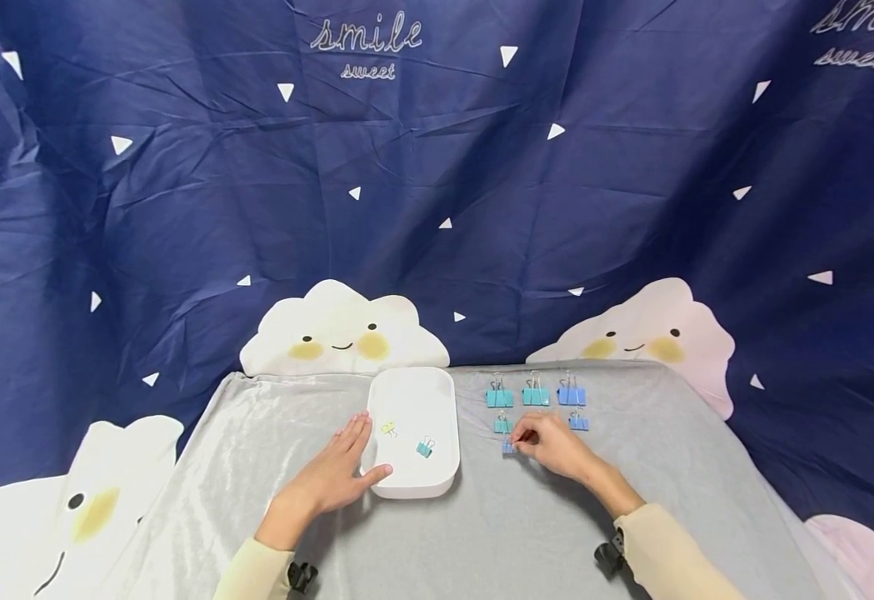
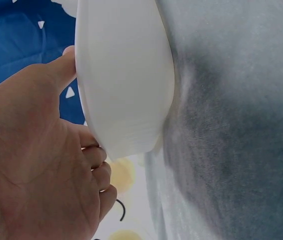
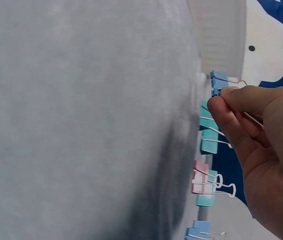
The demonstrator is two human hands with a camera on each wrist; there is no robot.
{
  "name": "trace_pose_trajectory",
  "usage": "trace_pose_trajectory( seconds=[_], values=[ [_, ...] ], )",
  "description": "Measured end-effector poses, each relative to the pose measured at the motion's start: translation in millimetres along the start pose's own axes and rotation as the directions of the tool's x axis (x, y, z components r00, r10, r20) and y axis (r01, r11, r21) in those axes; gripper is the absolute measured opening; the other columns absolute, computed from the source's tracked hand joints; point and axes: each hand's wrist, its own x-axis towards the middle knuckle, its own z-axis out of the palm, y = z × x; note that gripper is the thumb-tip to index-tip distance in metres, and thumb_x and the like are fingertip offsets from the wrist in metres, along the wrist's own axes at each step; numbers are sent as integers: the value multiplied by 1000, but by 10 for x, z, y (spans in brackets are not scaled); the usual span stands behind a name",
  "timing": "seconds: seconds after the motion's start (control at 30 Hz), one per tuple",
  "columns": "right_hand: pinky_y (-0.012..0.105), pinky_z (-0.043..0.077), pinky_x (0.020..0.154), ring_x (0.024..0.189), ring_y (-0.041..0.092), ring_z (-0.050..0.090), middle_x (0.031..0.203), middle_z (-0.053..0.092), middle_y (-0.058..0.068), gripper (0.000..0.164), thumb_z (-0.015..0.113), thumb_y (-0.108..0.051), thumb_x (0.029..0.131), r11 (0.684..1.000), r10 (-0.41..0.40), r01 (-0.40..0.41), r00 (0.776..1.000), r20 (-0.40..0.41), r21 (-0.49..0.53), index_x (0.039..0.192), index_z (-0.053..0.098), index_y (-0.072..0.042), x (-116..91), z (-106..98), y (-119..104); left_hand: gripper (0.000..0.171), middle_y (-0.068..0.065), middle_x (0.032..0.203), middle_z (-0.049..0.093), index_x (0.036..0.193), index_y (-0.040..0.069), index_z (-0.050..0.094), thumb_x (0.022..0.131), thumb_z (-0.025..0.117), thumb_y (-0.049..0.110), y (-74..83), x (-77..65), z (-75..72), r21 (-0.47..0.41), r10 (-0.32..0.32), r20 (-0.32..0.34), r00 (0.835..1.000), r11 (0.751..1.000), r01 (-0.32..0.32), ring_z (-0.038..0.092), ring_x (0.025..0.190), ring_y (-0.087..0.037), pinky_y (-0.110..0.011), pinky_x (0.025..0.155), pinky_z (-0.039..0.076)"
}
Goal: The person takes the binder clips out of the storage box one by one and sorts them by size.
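A small blue binder clip [image 1: 507, 447] is pinched between the thumb and fingertips of my right hand [image 1: 556, 446]. In the right wrist view the blue binder clip [image 3: 219, 84] shows its body beyond the fingertips. Two larger teal clips [image 1: 500, 397] and a blue one [image 1: 571, 395] stand in the back row, with a smaller teal clip [image 1: 502, 424] and blue clip [image 1: 578, 421] in front. A pink clip [image 3: 200, 177] shows only in the right wrist view. My left hand [image 1: 335, 471] rests against the left rim of the white tray [image 1: 414, 485], fingers extended.
Inside the tray lie a small yellow clip [image 1: 388, 428] and a teal clip [image 1: 425, 447]. Grey cloth [image 1: 481, 542] covers the table. Behind it hangs a dark blue curtain [image 1: 437, 167] with clouds and white triangles.
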Motion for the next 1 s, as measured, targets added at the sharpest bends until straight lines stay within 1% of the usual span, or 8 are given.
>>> trace_pose_trajectory(
  seconds=[0.1,0.23,0.4,0.57,0.7,1.0],
  values=[
    [20,61,71,79,2,67,87,75,-4,8,80,1,91,1000,9,-9,1000,2,-3,89,77,-5,-23,51,26,98,-18,178,17,167,-3,24,104,53,65,-3,4,3,5,2,0,1000,1000,-2,17,166,-37,-54,137,19],
    [19,60,69,77,-2,65,85,75,-4,13,80,3,89,1000,18,-18,1000,-6,-10,86,76,-9,-46,119,54,98,-18,178,18,167,-3,24,104,53,66,-5,6,4,8,4,-1,1000,1000,-4,17,166,-37,-55,136,19],
    [19,57,69,76,-2,61,84,74,-5,13,80,2,89,1000,27,-27,1000,-7,-15,86,76,-10,-50,169,62,97,-18,178,18,167,-4,25,104,54,65,-3,2,-1,7,7,-3,1000,1000,-7,17,166,-37,-55,136,19],
    [21,56,69,77,0,61,85,74,-4,10,81,2,89,1000,12,-12,1000,5,-24,88,77,-8,-47,182,69,97,-19,178,18,167,-4,25,104,54,64,1,-2,-4,7,7,-3,1000,1000,-7,17,166,-37,-55,136,19],
    [22,57,70,79,0,62,88,74,-3,8,80,0,91,1000,-3,3,1000,17,-20,91,78,-8,-51,180,91,97,-19,178,18,167,-4,24,104,54,64,4,1,-6,10,6,-1,1000,1000,-6,17,166,-37,-55,136,20],
    [22,56,71,80,1,62,90,73,-4,7,79,-2,93,1000,0,0,999,32,-9,94,79,-9,-54,171,110,97,-19,178,18,167,-4,24,104,53,64,0,9,1,15,4,1,1000,1000,-4,17,166,-37,-55,136,20]
  ],
)
